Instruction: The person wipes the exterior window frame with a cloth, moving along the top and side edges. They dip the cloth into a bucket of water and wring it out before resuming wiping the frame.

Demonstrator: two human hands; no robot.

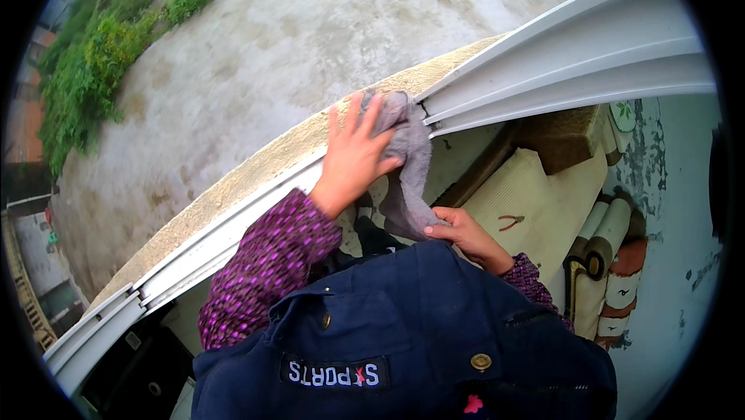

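Note:
A grey cloth is bunched against the white window frame, where the track meets the end of a white sash. My left hand reaches over the track with its fingers spread. Its fingertips and thumb rest against the bunched upper part of the cloth. The cloth hangs from there toward my body, and my right hand pinches its lower end between thumb and fingers. Part of the frame behind the cloth is hidden.
Outside the rough stone ledge lies a concrete yard with green plants. Indoors on the right, red-handled pliers lie on a cream ribbed cover, near rolled bundles. A black boxy object stands lower left.

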